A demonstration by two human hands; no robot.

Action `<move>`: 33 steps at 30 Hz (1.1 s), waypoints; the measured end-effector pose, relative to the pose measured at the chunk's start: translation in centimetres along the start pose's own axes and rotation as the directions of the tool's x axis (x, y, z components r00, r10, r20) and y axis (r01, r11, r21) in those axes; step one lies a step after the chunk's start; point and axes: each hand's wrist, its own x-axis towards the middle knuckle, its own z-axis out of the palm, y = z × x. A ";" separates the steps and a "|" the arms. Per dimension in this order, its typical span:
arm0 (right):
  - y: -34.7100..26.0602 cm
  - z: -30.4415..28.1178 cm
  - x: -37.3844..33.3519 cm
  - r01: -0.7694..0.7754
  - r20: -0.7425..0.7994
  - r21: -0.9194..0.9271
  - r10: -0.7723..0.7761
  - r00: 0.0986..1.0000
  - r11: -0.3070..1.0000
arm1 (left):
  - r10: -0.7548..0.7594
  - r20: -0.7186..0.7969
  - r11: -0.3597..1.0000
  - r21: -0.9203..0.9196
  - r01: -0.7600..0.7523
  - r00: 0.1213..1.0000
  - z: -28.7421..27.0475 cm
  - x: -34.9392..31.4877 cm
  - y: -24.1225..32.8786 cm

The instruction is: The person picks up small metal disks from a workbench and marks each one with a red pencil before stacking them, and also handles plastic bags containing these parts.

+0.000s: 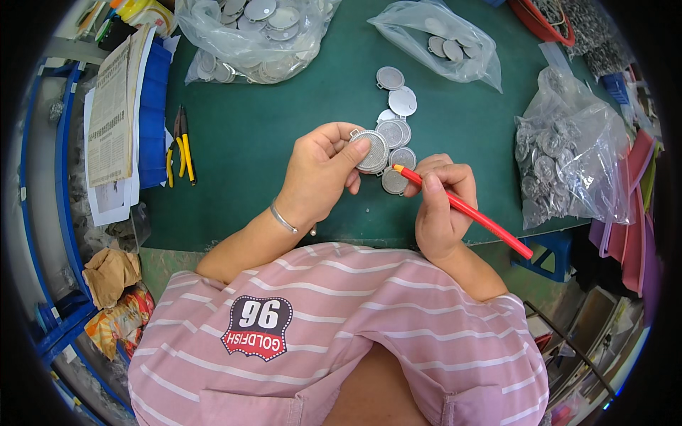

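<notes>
The green bench (249, 117) carries bagged metal discs (261, 10) and yellow-handled pliers (187, 153) (blue shelving (60, 206) stands leftward). The left hand (312, 167) pinches a textured disc (373, 154); the right hand (444, 206), a red pencil (490, 226).

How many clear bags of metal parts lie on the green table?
3: large bag, upper left; small bag, top, right of centre; third bag, right side. More may be hidden.

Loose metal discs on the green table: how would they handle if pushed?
The loose discs would probably slide rather than roll, since they lie flat. Pushing one may shift its neighbours, as several overlap. Likely stiff too, judging by their metallic look.
</notes>
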 end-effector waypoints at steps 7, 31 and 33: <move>-0.1 0.2 0.0 0.017 0.008 -0.061 -0.017 1.000 0.998 | 0.044 0.015 0.996 0.071 -0.045 0.999 0.1 -0.2 0.0; -0.1 0.1 0.1 0.046 0.036 -0.039 -0.045 0.998 0.998 | 0.056 -0.007 0.997 0.050 -0.056 0.998 0.2 -0.7 0.6; -0.1 0.1 0.1 0.050 0.063 -0.055 -0.046 0.997 0.997 | 0.065 0.000 0.997 0.047 -0.065 0.998 0.2 -0.6 0.6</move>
